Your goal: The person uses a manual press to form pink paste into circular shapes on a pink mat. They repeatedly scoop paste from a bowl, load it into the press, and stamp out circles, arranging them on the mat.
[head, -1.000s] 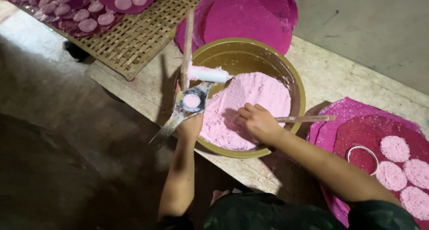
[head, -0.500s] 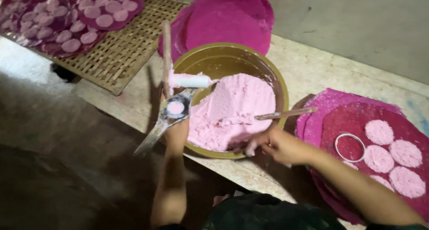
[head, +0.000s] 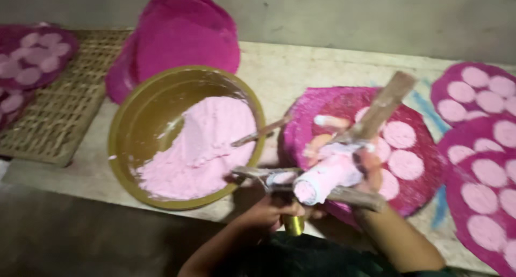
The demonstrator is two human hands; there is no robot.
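Fingers of the left hand wrap the wooden press, clamped beside the brass bowl; the right hand grips its pink-dusted roller. Right of the bowl, the magenta mat carries several pink discs; the bowl remains about half full of pink dough.

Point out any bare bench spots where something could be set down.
Bare bench runs along the back wall, between the stacked magenta mats and the disc-covered mats at right. A narrow strip lies between the bowl and the woven tray. Crowded: front centre, where both hands work the wooden press over a mat.
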